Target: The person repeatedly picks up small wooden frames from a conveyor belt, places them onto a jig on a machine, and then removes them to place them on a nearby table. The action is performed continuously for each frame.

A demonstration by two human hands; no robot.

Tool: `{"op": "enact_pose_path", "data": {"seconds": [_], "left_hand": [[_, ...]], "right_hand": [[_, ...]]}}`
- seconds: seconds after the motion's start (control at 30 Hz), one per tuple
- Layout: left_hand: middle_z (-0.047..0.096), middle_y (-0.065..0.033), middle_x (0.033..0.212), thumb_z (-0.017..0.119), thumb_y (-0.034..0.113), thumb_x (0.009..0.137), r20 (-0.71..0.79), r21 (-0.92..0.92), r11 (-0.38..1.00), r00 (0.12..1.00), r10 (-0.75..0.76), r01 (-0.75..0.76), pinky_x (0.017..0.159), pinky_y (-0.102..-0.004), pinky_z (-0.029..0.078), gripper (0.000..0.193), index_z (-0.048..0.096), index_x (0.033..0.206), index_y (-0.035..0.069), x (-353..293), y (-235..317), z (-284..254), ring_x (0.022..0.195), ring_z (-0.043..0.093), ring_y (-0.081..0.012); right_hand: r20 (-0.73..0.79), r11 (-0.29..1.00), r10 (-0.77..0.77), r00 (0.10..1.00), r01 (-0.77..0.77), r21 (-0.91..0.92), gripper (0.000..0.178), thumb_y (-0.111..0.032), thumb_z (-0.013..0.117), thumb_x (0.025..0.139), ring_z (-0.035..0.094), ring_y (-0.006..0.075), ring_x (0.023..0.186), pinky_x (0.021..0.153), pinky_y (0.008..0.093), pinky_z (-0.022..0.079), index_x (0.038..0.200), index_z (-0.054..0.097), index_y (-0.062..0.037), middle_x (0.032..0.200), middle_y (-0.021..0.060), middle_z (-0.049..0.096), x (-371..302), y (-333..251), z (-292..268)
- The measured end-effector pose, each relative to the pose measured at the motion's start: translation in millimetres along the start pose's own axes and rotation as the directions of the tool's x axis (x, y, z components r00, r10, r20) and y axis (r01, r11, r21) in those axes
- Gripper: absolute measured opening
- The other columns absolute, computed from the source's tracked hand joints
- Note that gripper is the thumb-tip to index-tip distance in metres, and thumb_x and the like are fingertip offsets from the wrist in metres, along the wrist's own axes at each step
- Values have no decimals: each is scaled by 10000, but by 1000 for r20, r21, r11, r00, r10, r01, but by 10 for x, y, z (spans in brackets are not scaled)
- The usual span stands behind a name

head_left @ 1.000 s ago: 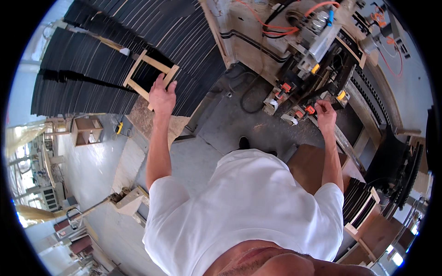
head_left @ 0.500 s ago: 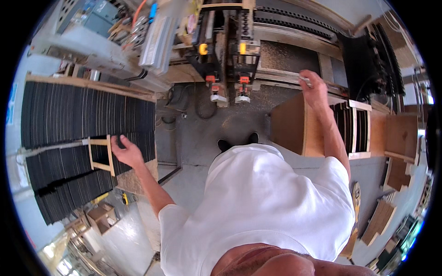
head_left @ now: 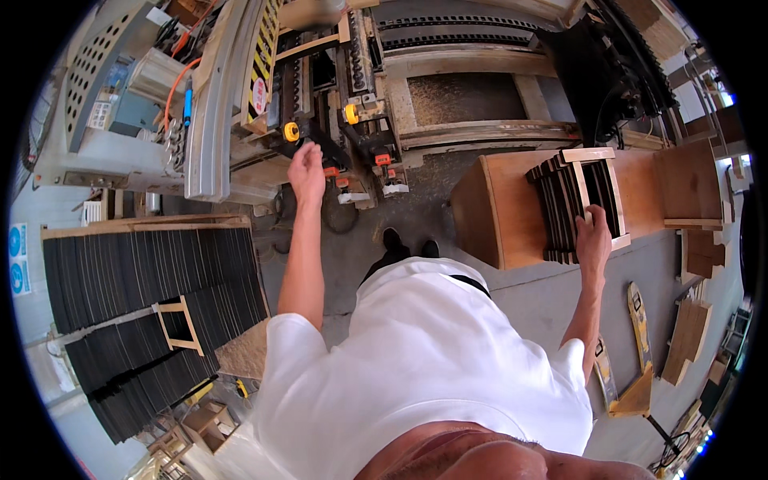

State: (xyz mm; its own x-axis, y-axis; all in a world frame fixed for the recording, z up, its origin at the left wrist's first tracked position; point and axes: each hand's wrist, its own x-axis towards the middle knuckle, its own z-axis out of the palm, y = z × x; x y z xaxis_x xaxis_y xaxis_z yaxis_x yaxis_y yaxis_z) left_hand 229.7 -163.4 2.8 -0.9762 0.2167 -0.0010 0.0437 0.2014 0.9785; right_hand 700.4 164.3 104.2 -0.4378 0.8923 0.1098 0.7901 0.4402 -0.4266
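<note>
My left hand (head_left: 307, 178) is raised beside the machine, just below a round yellow knob (head_left: 291, 132). Its fingers are drawn together, and I cannot make out whether anything is between them. On the right, my right hand (head_left: 593, 242) has its fingers closed on the side of a pale wooden frame (head_left: 621, 242). That frame stands at the end of a row of similar dark-edged frames (head_left: 552, 216) on a brown wooden box (head_left: 490, 210). Red clamp parts (head_left: 382, 160) with white tips sit at the machine's near end.
At left, a large stack of black strips (head_left: 144, 272) carries another pale rectangular frame (head_left: 186, 324). Chain rails (head_left: 456, 32) run across the machine at the back. A yellow pallet jack (head_left: 632, 392) stands on the floor at lower right. Black ribbed sheeting (head_left: 576, 80) hangs at back right.
My left hand has gone from beside the black stack to the machine. My right hand has dropped from the machine rail to the row of frames. The view has shifted.
</note>
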Motion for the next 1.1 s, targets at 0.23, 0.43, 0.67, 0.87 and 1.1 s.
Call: {"op": "enact_pose_path", "data": {"seconds": [0.23, 0.43, 0.67, 0.87, 1.1], "left_hand": [[604, -135, 1240, 576, 279, 970, 177, -339, 890, 950, -257, 304, 970, -400, 473, 460, 486, 1331, 9, 1307, 217, 612, 1145, 591, -264], [371, -219, 1462, 559, 457, 955, 307, -541, 745, 916, -257, 391, 1087, -464, 382, 811, 215, 1468, -69, 2241, 361, 961, 1322, 426, -356], [313, -283, 1459, 574, 365, 964, 278, -747, 523, 907, -316, 411, 1041, -509, 442, 730, 227, 1438, -68, 2940, 216, 1253, 1282, 442, -422], [369, -252, 1401, 572, 254, 974, 269, -773, 462, 884, -381, 434, 1027, -481, 470, 583, 305, 1378, -71, 2683, 87, 1105, 1237, 481, -386], [601, -72, 1100, 589, 167, 938, 432, -706, 474, 850, -301, 526, 926, -407, 462, 245, 545, 1156, 64, 1659, 14, 756, 1071, 577, -222]], "right_hand": [[-184, 994, 96, 978, -85, 70, 204, -151, 659, 885, 606, 278, 854, 743, 388, 479, 1081, 633, -104, 882, 114, 634, -86, 27, 131], [-274, 981, 86, 958, -34, 191, 198, -74, 677, 874, 593, 167, 801, 715, 299, 490, 1070, 651, -72, 919, 58, 630, 53, -589, 11], [-268, 900, -237, 934, 315, 301, 228, 3, 708, 814, 635, 191, 804, 684, 286, 514, 1027, 655, -59, 1032, 90, 669, 416, -1623, 337], [-117, 814, -499, 859, 510, 276, 219, 9, 708, 756, 642, 261, 864, 732, 343, 533, 955, 657, -64, 977, 79, 684, 918, -2594, 872], [-104, 519, -823, 558, 814, 263, 174, -119, 717, 761, 626, 279, 854, 747, 394, 513, 917, 644, -90, 868, 50, 673, 1466, -3765, 1882]]}}
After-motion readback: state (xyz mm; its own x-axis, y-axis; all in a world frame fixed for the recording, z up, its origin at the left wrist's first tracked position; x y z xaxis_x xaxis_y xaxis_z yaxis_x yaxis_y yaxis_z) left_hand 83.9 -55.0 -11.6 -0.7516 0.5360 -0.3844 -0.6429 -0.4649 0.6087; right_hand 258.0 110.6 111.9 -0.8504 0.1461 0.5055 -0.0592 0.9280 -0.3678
